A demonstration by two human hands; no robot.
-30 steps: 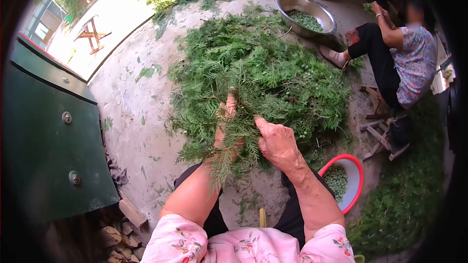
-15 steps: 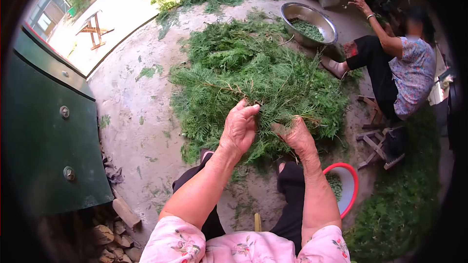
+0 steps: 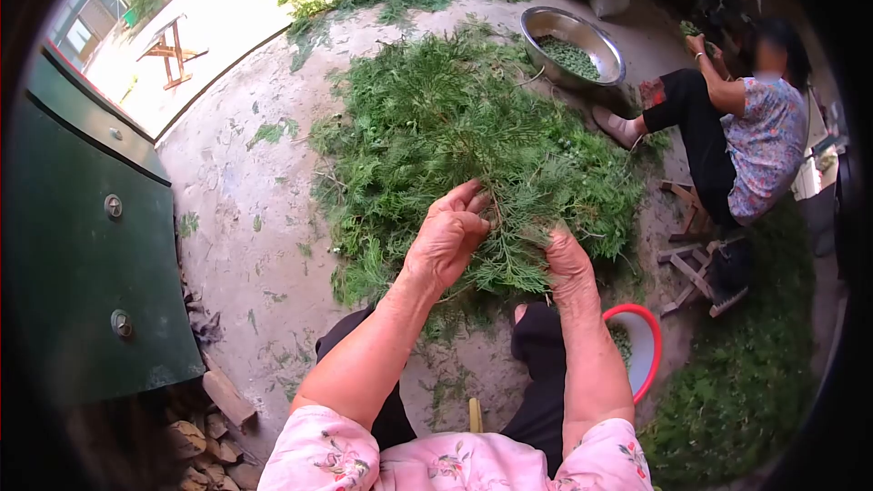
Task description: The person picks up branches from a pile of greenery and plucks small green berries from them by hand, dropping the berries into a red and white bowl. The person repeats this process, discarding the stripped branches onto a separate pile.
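Note:
My left hand [image 3: 450, 235] is closed around the stem of a feathery evergreen branch [image 3: 491, 159], holding it up over a large heap of cut evergreen sprigs [image 3: 382, 109]. On the branch's right side, my right hand [image 3: 567, 259] has its fingers bent in on the lower foliage; the fingertips are partly hidden by the leaves. Beside my right forearm stands a white basin with a red rim [image 3: 650, 345], holding small green cones or seeds [image 3: 622, 344].
A steel basin [image 3: 611, 45] of similar green pieces stands beyond the heap. At the right a person [image 3: 764, 136] sits near a wooden folding stool [image 3: 696, 277], hands raised. A green door [image 3: 82, 264] and split firewood [image 3: 195, 441] are at the left.
The branch in my left hand has turned, its leafy end now pointing up and away. My right hand has shifted slightly down and right. The other person's raised hand has come back toward their body.

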